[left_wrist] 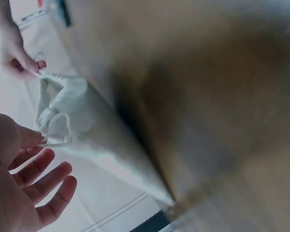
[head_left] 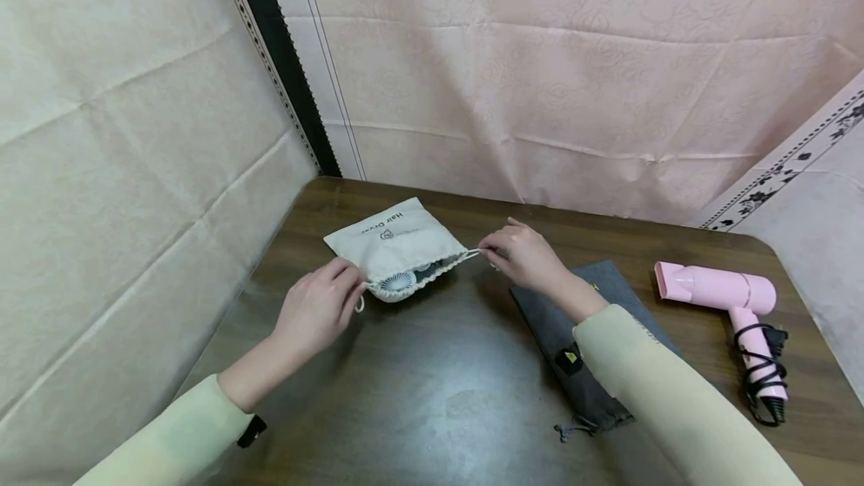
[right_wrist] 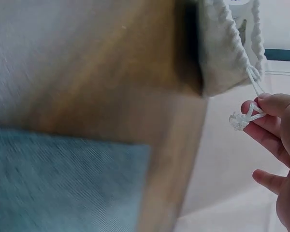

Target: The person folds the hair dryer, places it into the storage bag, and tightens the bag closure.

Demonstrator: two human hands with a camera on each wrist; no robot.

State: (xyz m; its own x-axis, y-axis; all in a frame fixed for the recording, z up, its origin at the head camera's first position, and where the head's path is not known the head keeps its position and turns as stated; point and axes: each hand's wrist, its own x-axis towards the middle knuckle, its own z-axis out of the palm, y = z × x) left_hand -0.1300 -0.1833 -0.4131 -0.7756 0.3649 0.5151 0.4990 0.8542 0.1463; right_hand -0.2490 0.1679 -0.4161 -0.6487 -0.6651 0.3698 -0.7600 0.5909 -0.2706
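A white drawstring bag (head_left: 398, 235) printed "Hair Dryer" lies at the back left of the table, its gathered mouth partly open towards me. Inside the mouth a round ribbed grey-white part (head_left: 397, 281) shows; the rest of that item is hidden by the cloth. My left hand (head_left: 322, 304) pinches the white cord loop (left_wrist: 67, 128) at the mouth's left end between thumb and index finger, the other fingers spread. At the opposite end my right hand (head_left: 523, 252) pinches the knotted white drawstring (right_wrist: 239, 121), which runs taut to the bag.
Under my right forearm lies a dark grey drawstring pouch (head_left: 540, 321), its cord end near the front. To its right is a pink hair dryer (head_left: 715, 287), black cord (head_left: 763, 366) wound round its handle. Pale cloth walls (head_left: 540, 81) border the brown table (head_left: 432, 396).
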